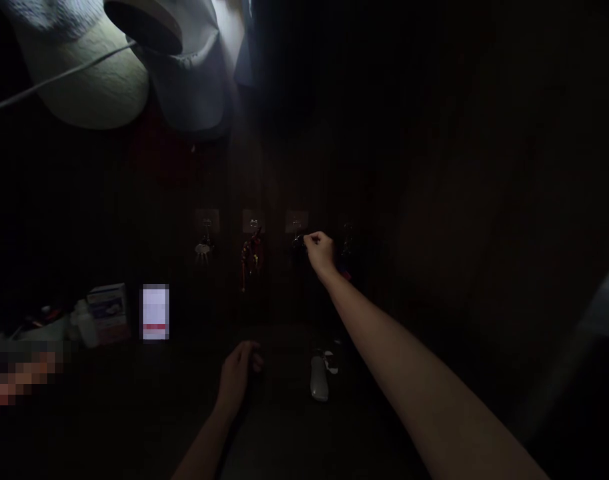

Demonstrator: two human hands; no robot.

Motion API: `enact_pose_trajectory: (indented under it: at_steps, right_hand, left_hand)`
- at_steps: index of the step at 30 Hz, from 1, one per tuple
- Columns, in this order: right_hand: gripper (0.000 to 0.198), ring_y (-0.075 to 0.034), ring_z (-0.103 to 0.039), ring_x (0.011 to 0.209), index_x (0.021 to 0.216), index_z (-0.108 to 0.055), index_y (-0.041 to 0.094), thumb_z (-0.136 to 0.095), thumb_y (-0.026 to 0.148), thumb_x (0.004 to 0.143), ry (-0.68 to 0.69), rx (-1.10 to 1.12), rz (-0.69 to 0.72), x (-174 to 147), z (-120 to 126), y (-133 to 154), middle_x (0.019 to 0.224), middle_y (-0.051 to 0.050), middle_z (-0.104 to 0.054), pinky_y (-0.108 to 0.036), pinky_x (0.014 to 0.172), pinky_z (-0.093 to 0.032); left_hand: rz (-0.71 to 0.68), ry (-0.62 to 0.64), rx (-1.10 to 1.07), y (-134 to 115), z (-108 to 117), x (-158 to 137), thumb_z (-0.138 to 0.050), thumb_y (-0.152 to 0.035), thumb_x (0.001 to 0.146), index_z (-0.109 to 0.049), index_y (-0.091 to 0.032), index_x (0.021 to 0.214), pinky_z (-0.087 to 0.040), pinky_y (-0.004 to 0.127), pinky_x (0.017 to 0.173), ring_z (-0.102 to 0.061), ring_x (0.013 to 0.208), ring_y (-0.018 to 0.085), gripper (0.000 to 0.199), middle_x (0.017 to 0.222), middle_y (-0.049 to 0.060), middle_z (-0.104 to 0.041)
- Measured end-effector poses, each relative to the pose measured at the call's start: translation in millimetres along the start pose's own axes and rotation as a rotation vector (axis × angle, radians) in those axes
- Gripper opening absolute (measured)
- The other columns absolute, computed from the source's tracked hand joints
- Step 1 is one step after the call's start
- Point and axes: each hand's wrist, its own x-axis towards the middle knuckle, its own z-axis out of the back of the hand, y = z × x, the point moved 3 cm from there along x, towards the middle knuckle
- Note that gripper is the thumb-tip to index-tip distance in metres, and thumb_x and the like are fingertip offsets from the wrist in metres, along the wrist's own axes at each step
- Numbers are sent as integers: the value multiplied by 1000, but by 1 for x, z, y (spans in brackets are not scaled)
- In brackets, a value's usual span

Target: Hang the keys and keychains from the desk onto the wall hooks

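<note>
In the dim light, my right hand reaches to the dark back panel with thumb and finger pinched. They are closed on what looks like a small metal key ring at a wall hook. My left hand lies low on the dark surface, its fingers loosely curled and apart, with nothing seen in them. Right of it lies a grey oblong fob with keys at its top end. A bunch of keys and a beaded strap hang on hooks to the left.
Pale caps hang at the upper left, crossed by a white cord. A box and a white bottle stand at left, near a bright blurred-out rectangle. Another hanging metal item is right of my right hand.
</note>
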Motion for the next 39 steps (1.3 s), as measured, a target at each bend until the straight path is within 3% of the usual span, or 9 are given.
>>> enact_pose_trajectory:
  at_steps: [11,24,31,39]
  right_hand:
    - [10,-13,-54,49,57,-54,22,-53,22,67,12,-112,-50,-1,-15,-6,53,3,-56,-25,53,-39]
    - [13,-13,-55,54,79,-56,22,-53,32,70,67,-35,-36,-28,-1,-27,64,4,-58,-25,54,-42]
    - [16,-13,-56,60,77,-57,21,-51,34,71,103,28,-70,-60,16,-56,65,3,-57,-26,55,-46]
    - [16,-13,-55,51,74,-57,20,-52,34,68,154,97,-152,-118,48,-90,62,3,-57,-26,50,-46]
  left_hand:
    - [15,11,-29,-5,-1,-1,-43,-63,74,-63,-16,80,-45,27,55,-56,53,15,51,60,2,-61]
    - [-14,9,24,-5,0,-2,-42,-64,74,-63,-16,79,-43,27,56,-56,56,16,52,59,2,-60]
    - [3,14,35,-9,1,-4,-45,-65,72,-63,-16,79,-42,27,55,-56,56,16,52,57,1,-60]
    - [-3,30,44,-5,1,-2,-45,-63,73,-62,-16,81,-43,28,58,-57,57,16,50,59,1,-61]
